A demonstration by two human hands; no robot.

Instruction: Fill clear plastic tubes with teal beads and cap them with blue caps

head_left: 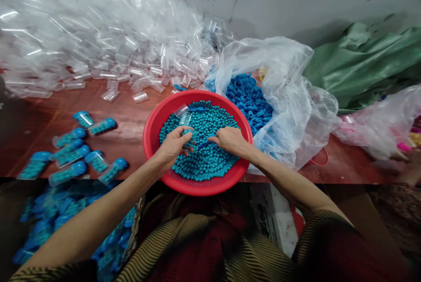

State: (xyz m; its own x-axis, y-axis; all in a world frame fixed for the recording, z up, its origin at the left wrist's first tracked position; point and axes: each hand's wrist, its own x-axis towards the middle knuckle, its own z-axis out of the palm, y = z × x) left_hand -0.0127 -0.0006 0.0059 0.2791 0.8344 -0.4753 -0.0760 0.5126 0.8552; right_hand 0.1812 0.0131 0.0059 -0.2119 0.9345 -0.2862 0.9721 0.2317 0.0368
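The red basin's rim (149, 130) surrounds both hands (174, 145) (230, 140).

Both arms are stretched out to the front, and the two hands are held near each other but not touching. The left arm (98, 203) is slanted up and in, and the left hand (173, 146) is curled, with its fingers bent. The right arm (289, 181) is slanted in too. The right hand (232, 141) is turned back up, its fingers tucked in tight.

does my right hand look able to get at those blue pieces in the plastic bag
Probably yes: the bag gapes open beside the red basin, exposing the blue pieces, though your right hand holds something blue.
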